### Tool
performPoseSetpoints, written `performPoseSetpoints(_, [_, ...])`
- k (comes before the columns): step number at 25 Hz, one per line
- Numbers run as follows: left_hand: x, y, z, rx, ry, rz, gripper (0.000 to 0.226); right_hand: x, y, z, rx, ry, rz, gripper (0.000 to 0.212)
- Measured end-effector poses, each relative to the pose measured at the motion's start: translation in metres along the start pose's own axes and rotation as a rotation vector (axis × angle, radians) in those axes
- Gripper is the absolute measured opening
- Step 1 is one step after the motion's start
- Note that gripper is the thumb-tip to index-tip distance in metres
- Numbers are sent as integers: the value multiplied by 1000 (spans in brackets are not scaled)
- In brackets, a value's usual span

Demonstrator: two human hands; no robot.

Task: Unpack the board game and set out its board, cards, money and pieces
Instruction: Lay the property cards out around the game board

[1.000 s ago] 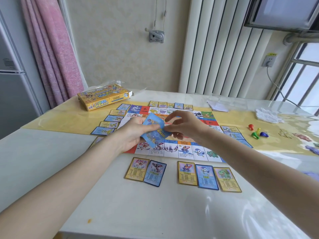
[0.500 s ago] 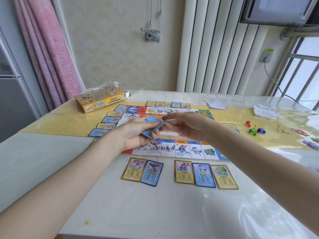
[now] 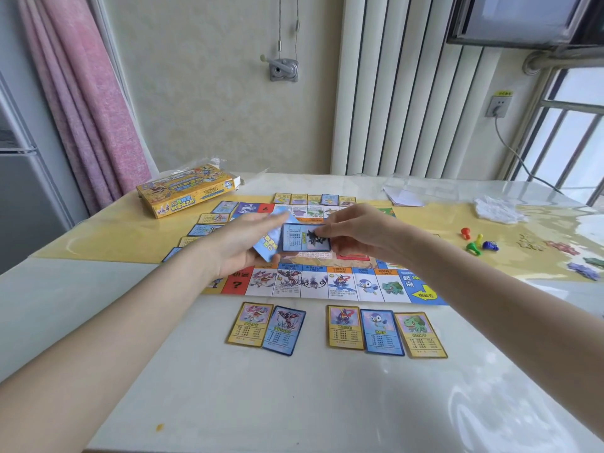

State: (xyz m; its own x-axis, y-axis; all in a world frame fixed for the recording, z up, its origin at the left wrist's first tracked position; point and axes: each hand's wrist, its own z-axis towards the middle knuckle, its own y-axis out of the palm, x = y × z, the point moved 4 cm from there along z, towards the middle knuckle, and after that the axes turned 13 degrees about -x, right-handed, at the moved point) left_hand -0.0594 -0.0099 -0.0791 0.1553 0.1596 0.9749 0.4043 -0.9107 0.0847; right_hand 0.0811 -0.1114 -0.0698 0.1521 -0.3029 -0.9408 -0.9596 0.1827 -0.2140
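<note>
The game board (image 3: pixel 327 284) lies flat on the table, with cards laid along its left, far and near sides. Above its middle my left hand (image 3: pixel 243 245) grips a small stack of blue-backed cards (image 3: pixel 268 248). My right hand (image 3: pixel 356 232) pinches one blue-bordered card (image 3: pixel 302 238) face up, just right of the stack. Several cards (image 3: pixel 336 330) lie face up in a row at the board's near edge, with a gap after the second. The yellow game box (image 3: pixel 184 191) sits at the far left. Coloured pawns (image 3: pixel 475 241) lie to the right.
White folded papers (image 3: pixel 403 196) and a crumpled white bag (image 3: pixel 496 209) lie at the far right on the yellow table runner (image 3: pixel 108 237). A pink curtain (image 3: pixel 88 99) hangs at the left, a window (image 3: pixel 568 142) is at the right. Bare tabletop stretches below the near card row.
My right hand has drawn one card off the stack and turned it face up. Both hands stay above the board's middle.
</note>
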Motion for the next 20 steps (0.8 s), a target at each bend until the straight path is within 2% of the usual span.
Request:
performPoseSetpoints(4, [0,7,-2,-59,-12,231,15,2,0,1,60,-45,30,17])
performPoseSetpoints(8, [0,3,-3,0,47,176,14,3,3,2,34,-69,4,18])
performPoseSetpoints(11, [5,7,2,25,81,187,14,-6,-2,-2,61,-138,-40,11])
performPoseSetpoints(13, [11,11,9,62,103,261,14,-13,-10,-8,50,-183,-161,20])
performPoseSetpoints(14, [15,13,16,80,121,303,14,-16,-14,-11,46,-173,-311,25])
performPoseSetpoints(16, [22,18,31,100,145,409,14,-18,-22,-11,93,-124,-697,21])
performPoseSetpoints(17, [26,21,41,101,152,485,13,-19,-29,-8,139,-116,-815,16])
performPoseSetpoints(19, [37,26,68,114,183,624,11,-19,-54,6,206,-105,-812,14])
performPoseSetpoints(20, [44,25,82,143,214,652,10,-17,-71,15,244,-94,-700,14])
